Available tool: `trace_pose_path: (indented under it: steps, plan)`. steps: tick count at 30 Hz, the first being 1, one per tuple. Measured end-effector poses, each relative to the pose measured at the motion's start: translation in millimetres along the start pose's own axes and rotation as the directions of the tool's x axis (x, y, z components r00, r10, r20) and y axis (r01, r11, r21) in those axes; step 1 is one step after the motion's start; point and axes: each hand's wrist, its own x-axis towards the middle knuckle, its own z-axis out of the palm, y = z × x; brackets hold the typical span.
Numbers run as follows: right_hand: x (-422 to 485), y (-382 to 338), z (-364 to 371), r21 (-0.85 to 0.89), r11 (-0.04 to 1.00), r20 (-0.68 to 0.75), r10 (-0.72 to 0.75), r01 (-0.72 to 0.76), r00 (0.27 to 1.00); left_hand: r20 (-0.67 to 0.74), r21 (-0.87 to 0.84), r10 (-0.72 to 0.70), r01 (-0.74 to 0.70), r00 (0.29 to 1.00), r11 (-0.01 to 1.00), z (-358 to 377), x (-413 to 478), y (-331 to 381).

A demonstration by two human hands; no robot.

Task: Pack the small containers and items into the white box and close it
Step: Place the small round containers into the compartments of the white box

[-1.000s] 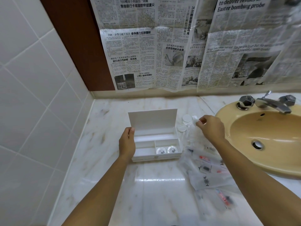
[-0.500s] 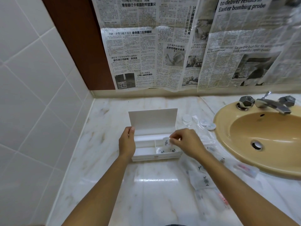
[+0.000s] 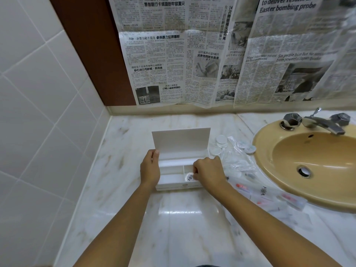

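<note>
1. Steady the white box (image 3: pixel 181 143) on the table (image 3: pixel 183 228) with the left hand (image 3: pixel 150 167), thumb and fingers (image 3: pixel 154 153) curled round the box's left end. Leave the lid standing open at the back.
2. With the right hand (image 3: pixel 209 172) over the front right compartment, fingers curled in and apparently pinching the edge of a small round container (image 3: pixel 189 177), lower that container flat onto the compartment floor, printed face up.
3. Release only once it sits level. Judging by the shallow walls, a tilted one would probably stop the lid from closing.
4. Push it snug against the divider to leave room. More round containers (image 3: pixel 221 140) wait on the table just right of the box, with another one (image 3: pixel 250 149) near the sink (image 3: pixel 308 166).
5. Draw the right hand straight up and out, clear of the divider and lid.
6. Save the clear plastic packets (image 3: pixel 250 182), spread between box and sink, for the long empty compartments.
</note>
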Motion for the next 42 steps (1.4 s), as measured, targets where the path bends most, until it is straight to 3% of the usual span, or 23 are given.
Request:
trace_pose_path:
  steps: [4, 8, 12, 15, 19, 25, 33, 38, 42]
  plan:
    - [1, -1, 0, 0.001, 1.000, 0.008, 0.010, -0.010, 1.000, 0.003, -0.011, -0.002, 0.002, 1.000, 1.000, 0, -1, 0]
    - [-5, 6, -11, 0.261, 0.964, -0.049, 0.058, -0.043, 0.997, 0.000, -0.016, -0.005, 0.005, 1.000, 1.000, 0, 0, 0]
    - [-2, 27, -25, 0.525, 0.834, -0.140, 0.280, -0.169, 0.950, 0.001, -0.009, -0.014, 0.014, 1.000, 1.000, 0, 1, 0]
    - [8, 52, -26, 0.607, 0.766, -0.195, 0.401, -0.210, 0.895, 0.001, -0.011, -0.014, 0.014, 1.000, 1.000, 0, 0, -1]
    - [22, 82, -12, 0.553, 0.803, -0.146, 0.355, -0.221, 0.923, 0.003, -0.002, -0.011, 0.011, 1.000, 1.000, 0, 1, -1]
    - [41, 95, 13, 0.246, 0.947, -0.140, 0.246, -0.207, 0.959, 0.002, 0.005, 0.007, -0.007, 1.000, 1.000, -1, 1, -2]
    - [55, 97, 15, 0.088, 0.975, -0.140, 0.216, -0.205, 0.966, 0.005, -0.023, -0.001, 0.002, 1.000, 1.000, 0, 0, -1]
    - [51, 99, 3, 0.199, 0.964, -0.194, 0.213, -0.174, 0.958, 0.007, -0.033, -0.004, 0.005, 1.000, 0.999, 0, 0, -1]
    - [37, 105, -16, 0.375, 0.907, -0.135, 0.257, -0.190, 0.957, 0.004, -0.030, -0.005, 0.005, 1.000, 1.000, -1, 0, 0]
